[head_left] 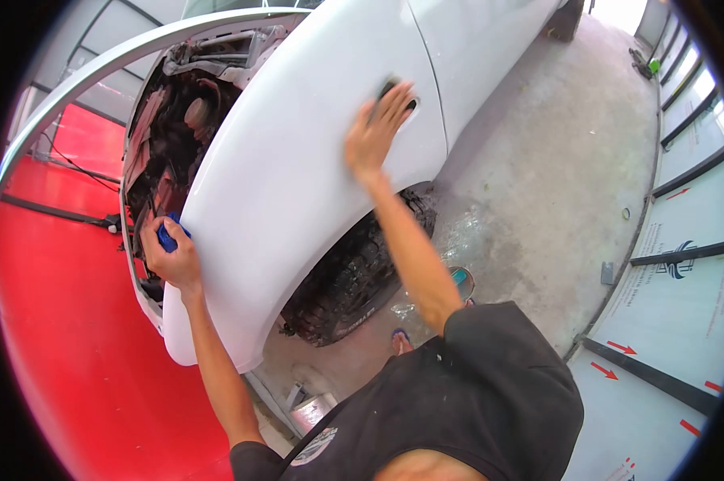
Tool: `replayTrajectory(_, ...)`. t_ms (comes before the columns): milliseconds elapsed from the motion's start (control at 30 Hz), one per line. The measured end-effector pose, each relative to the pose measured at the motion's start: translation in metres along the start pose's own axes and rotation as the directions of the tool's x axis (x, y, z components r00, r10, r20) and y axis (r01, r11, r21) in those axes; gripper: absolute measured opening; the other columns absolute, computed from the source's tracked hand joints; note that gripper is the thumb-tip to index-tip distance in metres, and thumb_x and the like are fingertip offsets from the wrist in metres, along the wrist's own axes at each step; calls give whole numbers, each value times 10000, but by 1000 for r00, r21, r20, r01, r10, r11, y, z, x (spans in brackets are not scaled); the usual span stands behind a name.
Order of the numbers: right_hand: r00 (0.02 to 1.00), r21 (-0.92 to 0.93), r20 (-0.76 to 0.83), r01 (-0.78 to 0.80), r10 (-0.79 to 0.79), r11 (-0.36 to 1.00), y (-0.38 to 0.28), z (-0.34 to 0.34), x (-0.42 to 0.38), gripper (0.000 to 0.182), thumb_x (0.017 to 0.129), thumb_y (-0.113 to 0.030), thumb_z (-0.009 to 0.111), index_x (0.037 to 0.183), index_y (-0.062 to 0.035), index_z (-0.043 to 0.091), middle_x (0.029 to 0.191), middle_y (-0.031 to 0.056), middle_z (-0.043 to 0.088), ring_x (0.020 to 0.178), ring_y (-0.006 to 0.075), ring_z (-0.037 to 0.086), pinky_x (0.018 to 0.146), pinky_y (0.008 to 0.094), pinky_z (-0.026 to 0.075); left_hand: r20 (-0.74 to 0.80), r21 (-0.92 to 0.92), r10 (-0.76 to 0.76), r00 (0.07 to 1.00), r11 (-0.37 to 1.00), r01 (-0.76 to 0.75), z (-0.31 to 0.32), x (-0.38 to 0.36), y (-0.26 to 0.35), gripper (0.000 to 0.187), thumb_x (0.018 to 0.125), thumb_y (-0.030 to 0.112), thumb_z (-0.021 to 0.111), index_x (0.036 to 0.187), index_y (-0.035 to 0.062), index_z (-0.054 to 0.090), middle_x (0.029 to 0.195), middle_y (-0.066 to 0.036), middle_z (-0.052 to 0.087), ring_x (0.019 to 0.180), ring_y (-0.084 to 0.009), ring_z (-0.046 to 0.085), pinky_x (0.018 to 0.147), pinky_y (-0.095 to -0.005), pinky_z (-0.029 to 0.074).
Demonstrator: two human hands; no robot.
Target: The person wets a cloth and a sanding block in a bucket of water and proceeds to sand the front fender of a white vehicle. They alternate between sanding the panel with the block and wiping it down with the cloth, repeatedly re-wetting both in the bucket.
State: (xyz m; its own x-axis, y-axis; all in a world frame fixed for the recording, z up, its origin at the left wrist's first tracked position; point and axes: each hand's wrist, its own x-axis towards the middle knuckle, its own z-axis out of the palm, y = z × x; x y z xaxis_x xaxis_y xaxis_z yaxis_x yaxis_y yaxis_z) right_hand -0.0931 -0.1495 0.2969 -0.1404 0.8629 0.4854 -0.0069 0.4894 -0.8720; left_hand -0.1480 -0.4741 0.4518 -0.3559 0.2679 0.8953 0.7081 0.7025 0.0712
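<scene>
My right hand (378, 132), a little blurred, lies with its fingers stretched over a dark flat pad (390, 85) on the white car fender (298, 152). A small dark opening (412, 104) shows in the fender beside the fingertips. At the fender's inner edge, next to the exposed engine bay (189, 120), my left hand (172, 255) is closed around a bright blue, bunched-looking thing (169, 234). Most of that blue thing is hidden by the fingers.
Below the fender sits a chunky black tyre (346, 284). A round container with teal contents (463, 280) stands on the wet concrete floor (538, 192). The car's door (482, 56) extends beyond the fender. Red sheeting (73, 321) covers the left side; panelled walls (675, 240) line the right.
</scene>
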Motion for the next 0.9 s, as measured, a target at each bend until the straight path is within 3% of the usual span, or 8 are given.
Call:
replayTrajectory(167,928,87,217,291,-303,953,-29,-18,-100,784,1108,-373,350,1659,58,-4,1741,281,21,1616,453,37,1302,565,52,-11,-25,49,999,998,-49,2,0,-9,137,946,102,685,1013,-17,668,947,-151,668,858,-344,665,785,-418,537)
replayTrajectory(300,999,12,-45,28,-28,1000,6,2,28,784,1096,-302,413,1653,72,6,1732,302,35,1616,450,29,1298,572,43,-84,-22,91,992,995,-94,-3,1,4,166,933,111,717,1042,-6,676,970,-148,673,886,-342,675,801,-420,549)
replayTrajectory(467,946,51,234,217,-222,975,36,-44,-40,736,1089,-240,427,1656,61,67,1742,275,50,1625,414,51,1305,539,91,-122,-76,422,898,898,-433,-12,-26,6,496,865,41,746,1328,8,572,1309,-201,598,1171,-388,624,1006,-487,528)
replayTrajectory(533,836,86,528,120,-147,989,56,-111,-90,682,1089,-239,425,1653,49,168,1739,252,138,1622,388,123,1303,516,130,7,20,413,911,910,-413,-11,-46,22,494,873,129,741,1349,71,622,1421,-190,575,1369,-437,506,1123,-542,453)
replayTrajectory(600,846,32,525,-128,92,991,115,-147,-150,615,1125,-287,366,1670,-42,223,1733,207,219,1615,356,174,1308,429,150,67,153,324,944,931,-331,-3,-48,46,469,892,238,740,1351,162,689,1544,-153,527,1496,-466,372,1201,-568,368)
replayTrajectory(667,628,-239,622,-418,469,876,157,-195,-186,721,1132,-483,259,1660,3,185,1570,322,450,1460,483,426,1212,473,341,85,138,334,939,929,-343,8,-35,63,426,911,253,744,1327,167,712,1553,-145,529,1495,-464,376,1210,-553,359)
replayTrajectory(733,316,-591,641,-378,699,713,177,-234,-190,687,1123,-462,222,1628,-2,299,1414,362,569,1354,538,503,1170,545,377,121,136,348,930,922,-363,26,-20,81,349,955,277,730,1287,169,747,1550,-125,545,1493,-456,385,1217,-522,354)
replayTrajectory(900,60,-705,699,-108,713,701,243,-278,-211,685,1118,-466,230,1402,32,604,1340,381,599,1308,547,536,1143,578,392,148,63,447,882,886,-459,86,15,126,358,963,265,741,1301,151,710,1505,-92,581,1496,-405,407,1186,-495,396)
